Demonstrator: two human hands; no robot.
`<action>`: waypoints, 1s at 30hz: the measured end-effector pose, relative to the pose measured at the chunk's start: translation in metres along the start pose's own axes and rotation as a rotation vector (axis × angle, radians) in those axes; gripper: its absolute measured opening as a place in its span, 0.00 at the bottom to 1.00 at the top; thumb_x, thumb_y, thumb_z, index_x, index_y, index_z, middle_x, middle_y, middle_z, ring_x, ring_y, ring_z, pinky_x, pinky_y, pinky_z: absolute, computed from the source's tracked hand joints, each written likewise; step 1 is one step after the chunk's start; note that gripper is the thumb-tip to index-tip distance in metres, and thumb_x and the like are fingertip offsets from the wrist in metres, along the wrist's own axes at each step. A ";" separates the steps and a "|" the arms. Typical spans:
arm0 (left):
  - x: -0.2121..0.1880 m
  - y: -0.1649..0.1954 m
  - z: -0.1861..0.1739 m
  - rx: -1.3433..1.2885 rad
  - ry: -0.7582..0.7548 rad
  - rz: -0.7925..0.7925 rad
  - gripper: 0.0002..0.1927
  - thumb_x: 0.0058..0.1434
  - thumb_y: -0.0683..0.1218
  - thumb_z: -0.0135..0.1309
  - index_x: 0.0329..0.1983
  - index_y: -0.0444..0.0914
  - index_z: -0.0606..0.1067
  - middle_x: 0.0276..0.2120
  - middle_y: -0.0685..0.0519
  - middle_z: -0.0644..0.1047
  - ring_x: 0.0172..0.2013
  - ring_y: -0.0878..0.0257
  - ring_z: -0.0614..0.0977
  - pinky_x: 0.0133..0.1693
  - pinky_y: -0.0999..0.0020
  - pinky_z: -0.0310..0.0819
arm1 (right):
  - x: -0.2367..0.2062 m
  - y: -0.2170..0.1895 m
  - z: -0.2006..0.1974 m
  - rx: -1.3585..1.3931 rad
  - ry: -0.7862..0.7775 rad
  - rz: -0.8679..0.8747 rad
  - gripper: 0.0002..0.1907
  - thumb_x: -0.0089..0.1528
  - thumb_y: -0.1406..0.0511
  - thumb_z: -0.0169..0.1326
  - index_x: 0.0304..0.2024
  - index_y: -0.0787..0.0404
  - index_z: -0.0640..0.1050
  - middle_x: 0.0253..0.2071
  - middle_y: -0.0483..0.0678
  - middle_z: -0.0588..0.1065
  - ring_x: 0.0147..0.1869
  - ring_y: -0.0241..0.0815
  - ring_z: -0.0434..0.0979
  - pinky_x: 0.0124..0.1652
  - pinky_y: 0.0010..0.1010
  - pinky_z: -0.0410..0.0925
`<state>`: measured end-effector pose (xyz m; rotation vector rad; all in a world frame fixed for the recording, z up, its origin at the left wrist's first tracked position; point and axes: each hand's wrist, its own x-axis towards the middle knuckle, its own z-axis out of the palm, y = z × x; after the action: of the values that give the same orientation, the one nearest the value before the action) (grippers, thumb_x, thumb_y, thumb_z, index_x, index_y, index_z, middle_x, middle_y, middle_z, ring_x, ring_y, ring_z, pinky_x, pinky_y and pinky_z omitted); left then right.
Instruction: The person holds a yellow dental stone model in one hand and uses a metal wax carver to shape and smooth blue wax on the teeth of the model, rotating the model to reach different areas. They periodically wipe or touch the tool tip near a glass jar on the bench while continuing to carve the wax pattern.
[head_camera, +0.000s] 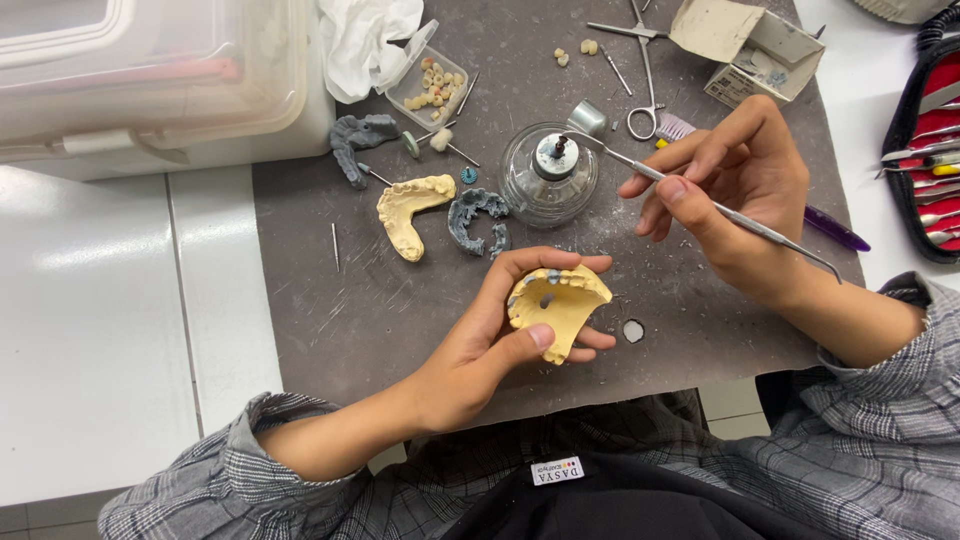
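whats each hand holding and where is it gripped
The left hand holds a yellow plaster jaw model by its edges, thumb on the near rim. The right hand pinches a thin metal tool near mid-shaft, its tip at the glass burner.

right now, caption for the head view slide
Left hand holds yellow dental cast; right hand holds metal instrument over glass burner.

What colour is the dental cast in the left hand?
Pale yellow dental cast with grey patches, held in the left hand; head view.
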<state>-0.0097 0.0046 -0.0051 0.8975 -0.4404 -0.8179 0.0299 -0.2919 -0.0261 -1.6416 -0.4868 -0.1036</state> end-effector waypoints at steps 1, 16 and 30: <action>0.001 -0.001 0.000 0.006 0.011 -0.012 0.25 0.77 0.48 0.40 0.74 0.39 0.52 0.77 0.40 0.57 0.62 0.49 0.77 0.64 0.55 0.74 | 0.000 0.000 0.000 -0.007 0.000 -0.003 0.13 0.74 0.69 0.53 0.48 0.61 0.59 0.45 0.64 0.78 0.37 0.40 0.84 0.34 0.24 0.79; 0.000 0.003 -0.003 0.387 0.153 0.081 0.23 0.78 0.54 0.36 0.69 0.37 0.59 0.68 0.41 0.71 0.53 0.59 0.81 0.55 0.64 0.78 | 0.003 0.003 -0.002 -0.052 0.002 -0.023 0.12 0.73 0.72 0.52 0.50 0.60 0.61 0.42 0.61 0.78 0.36 0.39 0.84 0.33 0.22 0.79; 0.017 0.023 -0.049 1.067 0.358 0.515 0.48 0.55 0.35 0.72 0.71 0.40 0.55 0.68 0.44 0.63 0.50 0.64 0.79 0.52 0.70 0.81 | 0.005 -0.009 0.003 -0.065 -0.031 -0.039 0.09 0.70 0.74 0.55 0.43 0.64 0.66 0.42 0.59 0.77 0.41 0.36 0.83 0.39 0.21 0.80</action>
<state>0.0428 0.0244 -0.0138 1.7726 -0.7626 0.1302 0.0300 -0.2875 -0.0163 -1.6999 -0.5435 -0.1242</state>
